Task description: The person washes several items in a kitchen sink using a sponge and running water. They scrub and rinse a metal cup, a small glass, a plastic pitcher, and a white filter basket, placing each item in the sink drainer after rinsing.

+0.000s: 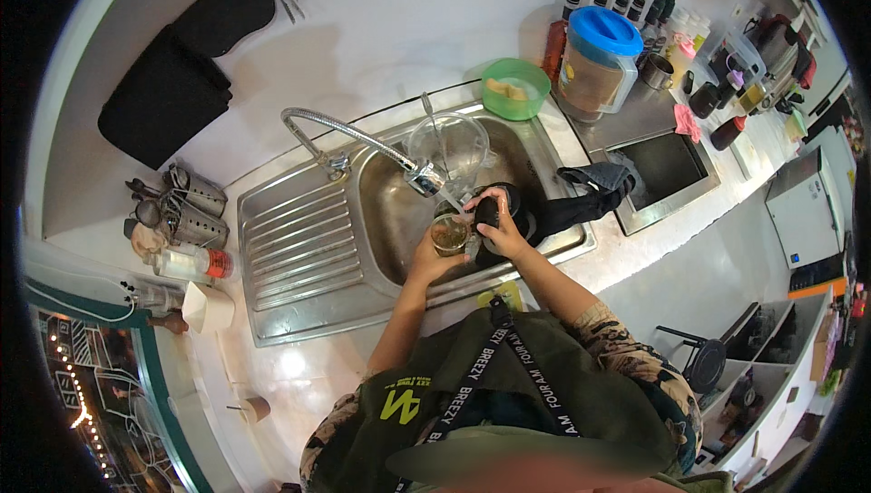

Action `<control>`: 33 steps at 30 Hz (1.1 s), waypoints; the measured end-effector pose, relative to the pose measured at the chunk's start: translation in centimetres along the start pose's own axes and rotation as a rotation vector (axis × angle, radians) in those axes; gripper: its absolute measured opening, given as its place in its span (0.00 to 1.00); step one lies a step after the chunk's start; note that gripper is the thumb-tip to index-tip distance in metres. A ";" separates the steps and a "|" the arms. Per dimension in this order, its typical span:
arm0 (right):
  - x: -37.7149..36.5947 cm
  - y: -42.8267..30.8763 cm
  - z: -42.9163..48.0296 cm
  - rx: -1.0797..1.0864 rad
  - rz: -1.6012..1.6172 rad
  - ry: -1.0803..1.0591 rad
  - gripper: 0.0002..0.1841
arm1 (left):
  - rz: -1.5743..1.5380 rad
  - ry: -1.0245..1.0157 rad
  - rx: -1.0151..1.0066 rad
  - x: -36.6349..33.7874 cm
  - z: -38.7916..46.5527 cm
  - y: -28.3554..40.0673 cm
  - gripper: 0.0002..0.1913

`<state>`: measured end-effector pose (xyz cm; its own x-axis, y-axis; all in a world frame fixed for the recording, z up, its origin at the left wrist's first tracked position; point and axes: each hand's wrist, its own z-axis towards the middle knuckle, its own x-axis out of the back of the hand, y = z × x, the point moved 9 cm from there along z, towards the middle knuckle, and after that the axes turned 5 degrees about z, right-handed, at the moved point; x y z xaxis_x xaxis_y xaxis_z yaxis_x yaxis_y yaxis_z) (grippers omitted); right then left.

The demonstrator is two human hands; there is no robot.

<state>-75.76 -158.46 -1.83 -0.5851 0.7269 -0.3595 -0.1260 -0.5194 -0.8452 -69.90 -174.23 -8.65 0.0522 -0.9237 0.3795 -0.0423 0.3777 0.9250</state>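
My left hand [430, 260] is wrapped around a clear cup [449, 233] over the sink, its open top facing up. Something brownish shows inside the cup, too small to make out. A dark rounded object [487, 215], whose kind I cannot tell, sits in the grip of my right hand [507, 233] beside the cup. Water runs from the chrome flexible faucet [426, 177] just above both hands. Behind them a large clear plastic container [449, 142] stands in the steel sink basin [389, 187]. More black items [522, 204] lie under and beside my right hand, partly hidden.
A ribbed drainboard [299, 241] extends left, near steel utensil holders [197, 224]. Black cloth [578, 211] hangs over the sink's right rim. Behind it are a green bowl [515, 105] and a blue-lidded pitcher [599, 74]. A recessed steel bin [656, 173] lies right.
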 end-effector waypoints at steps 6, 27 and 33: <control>0.4 0.0 -1.1 -0.034 0.203 -0.011 0.30 | -0.174 -0.013 -0.090 0.2 -0.3 2.4 0.39; -7.8 -2.8 -1.3 0.215 -0.981 -0.364 0.15 | 0.254 0.091 -0.121 4.8 -2.0 3.0 0.38; -3.1 -0.5 -0.7 0.124 -0.778 -0.091 0.11 | 0.295 0.128 -0.052 4.8 -1.6 0.6 0.43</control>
<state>-73.34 -160.14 -0.61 -0.3550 0.8651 0.3544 -0.6109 0.0722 -0.7884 -68.07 -178.31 -6.28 0.1706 -0.7596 0.6276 -0.0238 0.6336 0.7733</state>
